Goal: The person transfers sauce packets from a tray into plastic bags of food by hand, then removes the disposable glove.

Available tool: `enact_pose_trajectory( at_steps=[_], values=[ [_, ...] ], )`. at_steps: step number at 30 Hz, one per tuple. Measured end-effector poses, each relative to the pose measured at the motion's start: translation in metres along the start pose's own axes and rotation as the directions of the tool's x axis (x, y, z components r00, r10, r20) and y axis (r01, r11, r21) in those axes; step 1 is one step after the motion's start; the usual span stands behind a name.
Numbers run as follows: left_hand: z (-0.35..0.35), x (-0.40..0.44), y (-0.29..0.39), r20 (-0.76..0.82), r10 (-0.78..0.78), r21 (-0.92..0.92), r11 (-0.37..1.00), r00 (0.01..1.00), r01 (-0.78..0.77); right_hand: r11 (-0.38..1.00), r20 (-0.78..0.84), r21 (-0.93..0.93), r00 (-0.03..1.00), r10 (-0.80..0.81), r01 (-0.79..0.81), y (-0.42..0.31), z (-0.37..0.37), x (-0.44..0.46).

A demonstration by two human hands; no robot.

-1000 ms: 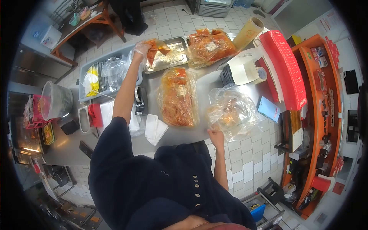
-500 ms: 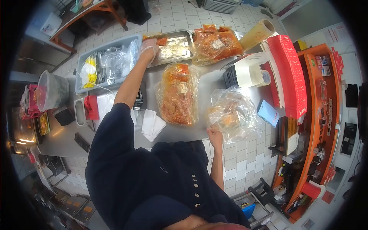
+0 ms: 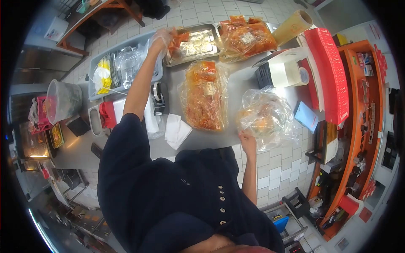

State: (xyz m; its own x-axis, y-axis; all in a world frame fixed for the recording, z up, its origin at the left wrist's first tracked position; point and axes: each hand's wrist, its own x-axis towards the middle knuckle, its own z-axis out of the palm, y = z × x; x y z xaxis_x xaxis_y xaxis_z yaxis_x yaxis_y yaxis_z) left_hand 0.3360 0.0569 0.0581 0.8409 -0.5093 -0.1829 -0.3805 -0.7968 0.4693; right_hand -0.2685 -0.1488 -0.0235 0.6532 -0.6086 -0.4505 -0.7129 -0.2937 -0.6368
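My left hand (image 3: pixel 161 40), in a clear plastic glove, is at the left end of a shallow metal tray (image 3: pixel 198 42). Its fingers are closed on orange-red sachets (image 3: pixel 172 41), partly hidden by the glove. My right hand (image 3: pixel 248 141) pinches the near left edge of a clear plastic bag (image 3: pixel 270 122) with something orange inside, lying at the table's front edge. Between my arms lies a filled clear bag (image 3: pixel 204 101) of orange-red food, with a sachet and a label on top. A similar filled bag (image 3: pixel 247 40) rests behind it, right of the tray.
A grey-blue bin (image 3: pixel 158 74) of packaging stands left of the tray. Near me are white papers (image 3: pixel 177 131) and a black tape dispenser (image 3: pixel 160 99). On the right are a film roll (image 3: pixel 293 26), a white container (image 3: pixel 280 78), a blue packet (image 3: pixel 306 116) and a red box (image 3: pixel 327 76).
My left hand has drawn up and left from the tray's end, with sachets now showing in its fingers. My right hand still pinches the bag. The whole view has shifted slightly.
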Motion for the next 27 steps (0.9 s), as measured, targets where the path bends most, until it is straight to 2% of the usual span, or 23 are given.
enact_pose_trajectory(
  at_steps=[1,2,3,4,5,6,8,10,11,13,14,16,17,18,19,20,22,23,24,25,26,27],
  values=[
    [0.012,0.022,-0.025,-0.022,0.084,0.081,0.993,0.996,-0.082,0.998,-0.048,-0.002,0.997,-0.058,0.058,0.002,0.002,0.001],
    [0.014,0.025,-0.030,-0.043,0.176,-0.254,0.950,0.984,-0.181,0.998,-0.042,-0.001,0.998,-0.057,0.057,0.002,0.002,0.002],
    [0.016,0.028,-0.035,-0.095,0.253,-0.557,0.788,0.963,-0.262,1.000,-0.020,-0.001,1.000,-0.010,0.010,0.002,0.001,0.003],
    [0.023,0.034,-0.035,-0.046,0.138,-0.681,0.720,0.989,-0.132,0.999,0.001,-0.002,0.999,0.034,-0.034,0.001,0.000,0.003],
    [0.033,0.044,-0.043,-0.048,0.137,-0.682,0.719,0.989,-0.133,0.999,0.001,-0.005,0.999,0.033,-0.033,0.003,0.000,0.004],
    [0.044,0.053,-0.046,-0.097,0.233,-0.779,0.587,0.968,-0.220,0.999,0.010,-0.018,0.999,0.039,-0.038,0.008,0.002,0.007],
    [0.053,0.061,-0.045,-0.168,0.318,-0.854,0.426,0.933,-0.299,0.998,0.015,-0.038,0.999,0.040,-0.039,0.018,0.006,0.012],
    [0.034,0.025,0.015,-0.121,0.164,-0.875,0.448,0.979,-0.183,1.000,-0.012,-0.012,1.000,0.017,-0.017,0.030,0.010,0.014],
    [0.039,0.028,0.025,-0.131,0.165,-0.878,0.439,0.978,-0.192,1.000,-0.020,-0.021,1.000,0.009,-0.010,0.030,0.009,0.014],
    [0.047,0.042,0.043,-0.187,0.030,-0.681,0.717,0.982,-0.151,0.998,0.006,-0.023,0.999,0.051,-0.050,0.028,0.008,0.014],
    [0.047,0.045,0.057,-0.100,-0.015,-0.669,0.741,0.995,-0.056,1.000,-0.013,-0.012,1.000,0.004,-0.004,0.036,0.012,0.015],
    [0.097,0.088,0.037,-0.114,0.020,-0.731,0.676,0.993,-0.098,1.000,-0.038,-0.013,0.999,-0.021,0.020,0.031,0.010,0.012],
    [0.084,0.068,0.066,-0.029,-0.089,-0.783,0.622,0.996,0.033,0.999,-0.050,-0.004,0.998,-0.034,0.034,0.029,0.011,0.012],
    [0.069,0.046,0.097,0.057,-0.197,-0.822,0.547,0.979,0.158,0.999,-0.015,-0.005,0.999,0.047,-0.047,0.023,0.008,0.011],
    [0.090,0.061,0.089,0.052,-0.195,-0.827,0.542,0.979,0.152,0.999,-0.020,-0.011,0.999,0.041,-0.042,0.021,0.008,0.012],
    [0.098,0.058,0.097,-0.107,-0.174,-0.743,0.669,0.979,0.037,0.997,-0.025,-0.019,0.997,0.073,-0.074,0.022,0.009,0.012],
    [0.099,0.064,0.104,0.115,-0.293,-0.728,0.625,0.949,0.281,0.994,-0.030,-0.030,0.994,0.105,-0.106,0.024,0.010,0.011],
    [0.107,0.067,0.103,0.114,-0.294,-0.730,0.623,0.949,0.281,0.995,-0.041,-0.007,0.994,0.100,-0.101,0.025,0.011,0.011],
    [0.115,0.068,0.101,-0.072,-0.162,-0.622,0.779,0.984,0.083,0.995,-0.050,0.015,0.994,0.097,-0.096,0.027,0.013,0.012],
    [0.123,0.068,0.098,-0.229,0.003,-0.458,0.882,0.973,-0.111,0.995,-0.046,0.014,0.994,0.098,-0.097,0.029,0.013,0.013],
    [0.115,0.057,0.106,-0.166,0.027,-0.622,0.773,0.986,-0.126,0.992,-0.034,-0.001,0.992,0.125,-0.125,0.027,0.012,0.014],
    [0.131,0.071,0.088,-0.162,0.024,-0.620,0.776,0.987,-0.121,0.988,-0.023,-0.014,0.988,0.154,-0.154,0.025,0.011,0.013]
  ],
)
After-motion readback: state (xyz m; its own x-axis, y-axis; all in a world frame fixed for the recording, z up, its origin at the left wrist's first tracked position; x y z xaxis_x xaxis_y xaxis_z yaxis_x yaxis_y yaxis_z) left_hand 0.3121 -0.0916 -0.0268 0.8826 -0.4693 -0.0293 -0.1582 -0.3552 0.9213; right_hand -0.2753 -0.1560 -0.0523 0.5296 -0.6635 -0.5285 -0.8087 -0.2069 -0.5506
